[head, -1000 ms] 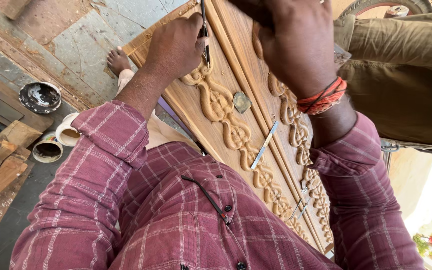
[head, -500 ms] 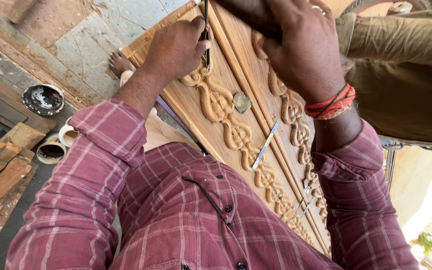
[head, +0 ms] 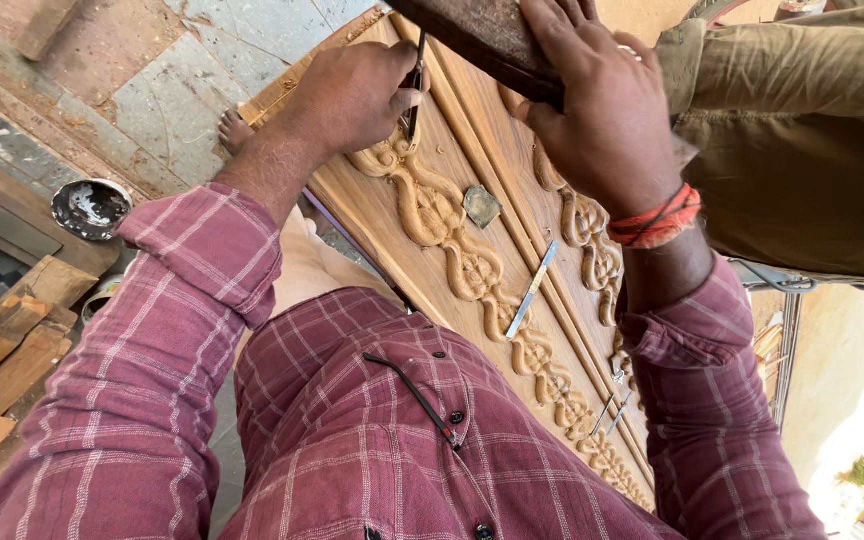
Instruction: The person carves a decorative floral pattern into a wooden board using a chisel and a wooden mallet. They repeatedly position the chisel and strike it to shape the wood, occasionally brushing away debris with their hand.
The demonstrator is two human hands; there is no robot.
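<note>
Left hand (head: 352,100) gripping thin chisel (head: 415,85) on carved door panel (head: 452,250) upper centre, right hand (head: 602,110) clutching wooden mallet (head: 482,40) above it; probably risking a glancing blow, gouged scrollwork or smacked knuckles.

Bright daylight, overexposed lower-right corner

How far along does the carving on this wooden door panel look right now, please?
Done: the chain pattern runs carved down the door panel. In hand: left hand holds a chisel on its top end, right hand grips a wooden mallet. Left: cannot tell beyond that end.
</note>
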